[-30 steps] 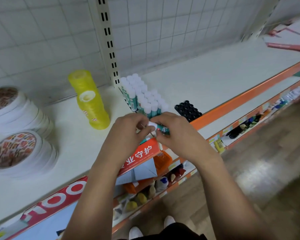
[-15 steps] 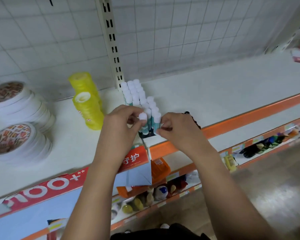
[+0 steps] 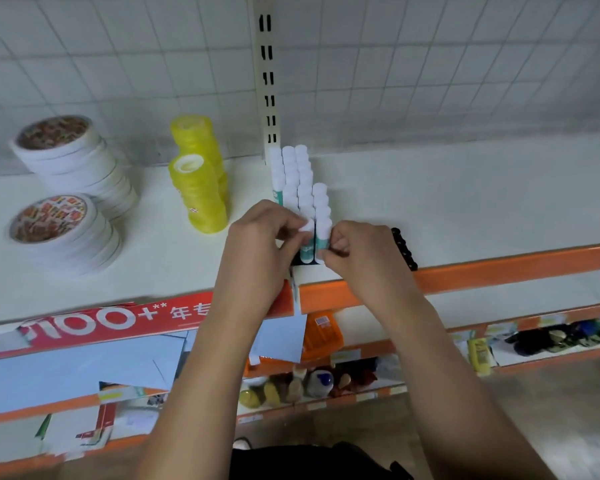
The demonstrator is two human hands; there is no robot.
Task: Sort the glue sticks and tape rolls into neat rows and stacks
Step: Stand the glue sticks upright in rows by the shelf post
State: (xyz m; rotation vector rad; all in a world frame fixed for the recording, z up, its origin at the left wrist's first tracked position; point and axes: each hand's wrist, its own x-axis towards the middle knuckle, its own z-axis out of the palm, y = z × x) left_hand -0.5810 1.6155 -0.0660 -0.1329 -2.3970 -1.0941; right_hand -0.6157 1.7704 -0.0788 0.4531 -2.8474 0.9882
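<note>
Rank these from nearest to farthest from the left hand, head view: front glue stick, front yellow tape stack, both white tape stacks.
1. White-capped, teal-labelled glue stick: front of the rows, pinched by the left hand.
2. Front stack of yellow tape rolls: just left, slightly behind.
3. Front stack of white, patterned-top tape rolls: far left, near the edge.
4. Rear white tape stack: far left, by the wall.

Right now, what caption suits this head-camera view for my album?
Left hand and right hand pinch upright glue sticks at the front of rows on a shelf.
</note>
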